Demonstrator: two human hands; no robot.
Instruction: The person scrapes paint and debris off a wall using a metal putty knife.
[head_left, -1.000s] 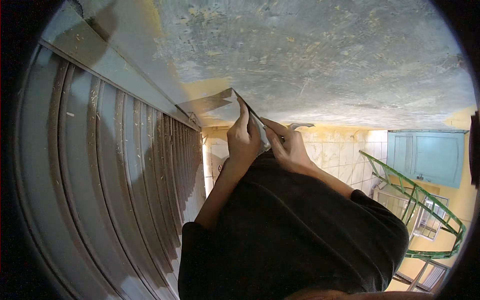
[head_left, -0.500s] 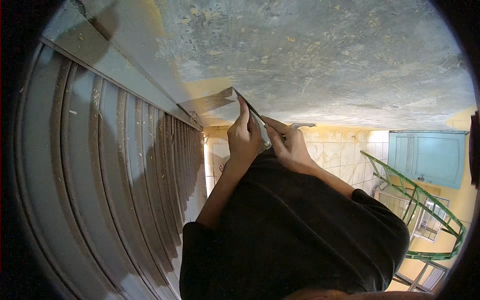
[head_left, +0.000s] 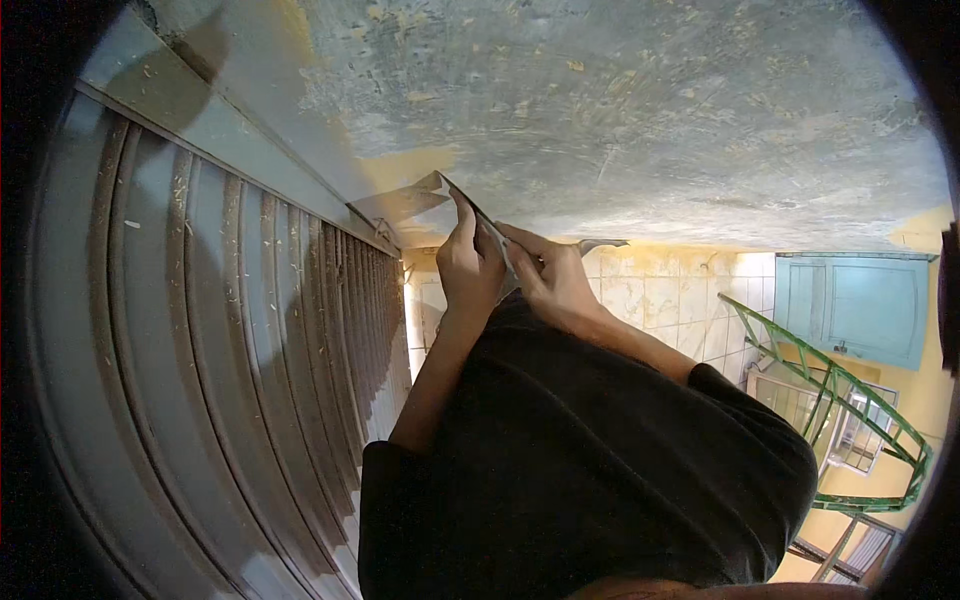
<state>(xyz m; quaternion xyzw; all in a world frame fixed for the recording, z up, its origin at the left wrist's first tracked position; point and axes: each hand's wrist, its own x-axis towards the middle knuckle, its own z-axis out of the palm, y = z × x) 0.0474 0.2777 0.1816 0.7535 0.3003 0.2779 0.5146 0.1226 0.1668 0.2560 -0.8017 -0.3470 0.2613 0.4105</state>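
Observation:
A thin, flat metal blade (head_left: 486, 229) with a straight dark edge stands tilted against the patchy grey wall (head_left: 600, 110). My left hand (head_left: 470, 268) closes on its near side, with one finger stretched up along the blade toward its far corner. My right hand (head_left: 553, 278) grips the blade's other end, fingers wrapped and thumb pressed in. Whether the blade has a handle is hidden by my hands. A narrow, flat grey piece (head_left: 605, 243) sticks out beyond my right hand; I cannot tell what it belongs to.
Ribbed grey metal slats (head_left: 190, 330), dotted with pale flakes, run along the left. At right are a green metal frame (head_left: 835, 375), a light-blue cabinet (head_left: 850, 305) and white tiles (head_left: 660, 300). Yellow paint (head_left: 410, 165) shows beside the grey coating.
Both hands and the blade have shifted slightly left and up in the picture. The grip of both hands looks the same.

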